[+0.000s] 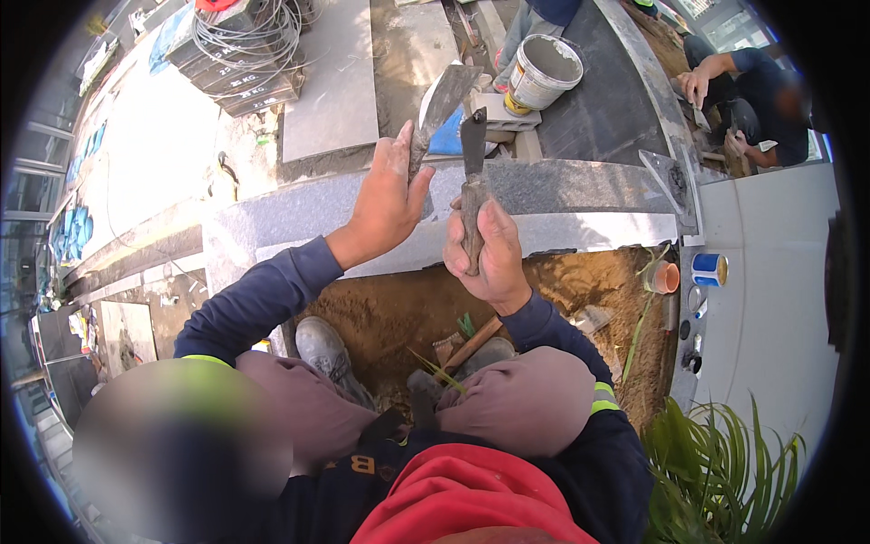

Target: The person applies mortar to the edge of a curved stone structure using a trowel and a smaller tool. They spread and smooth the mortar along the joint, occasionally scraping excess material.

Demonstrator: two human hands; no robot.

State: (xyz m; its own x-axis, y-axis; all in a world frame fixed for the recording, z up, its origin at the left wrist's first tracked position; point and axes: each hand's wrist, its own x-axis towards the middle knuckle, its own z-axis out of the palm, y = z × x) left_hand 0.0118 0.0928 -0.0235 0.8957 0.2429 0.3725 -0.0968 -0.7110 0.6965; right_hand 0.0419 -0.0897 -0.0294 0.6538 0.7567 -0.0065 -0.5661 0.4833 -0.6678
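Grey stone slab (pixel 580 186) runs curved across mid frame, largest thing here, with a paler stone band (pixel 580 234) along its near edge. Below it a pit of brown sandy soil (pixel 399 313), the person's two grey shoes (pixel 324 349) standing in it. Dark paving panel (pixel 598 100) lies beyond the slab, a flat grey tile (pixel 331 77) to its left, and a stack of dark boxes with coiled wire (pixel 245 45) at top left. White wall surface (pixel 770 299) on the right, green plant leaves (pixel 725 471) at lower right.

White bucket (pixel 542 71) sits on a block beyond the slab. Another person (pixel 752 86) crouches at upper right, hands at the slab edge.

Left hand (pixel 385 204) is raised over the slab, fingers wrapped tight round the handle of a wide trowel (pixel 439 109), blade pointing up and tilted right. Right hand (pixel 489 254) is fisted closed round the wooden handle of a narrow scraper (pixel 472 150), dark blade upright. The two blades stand just beside each other; cannot tell if they touch.

Small stuff: orange pipe end (pixel 666 277) and blue-white can (pixel 709 269) near the wall, wooden stick (pixel 471 344) in the soil.
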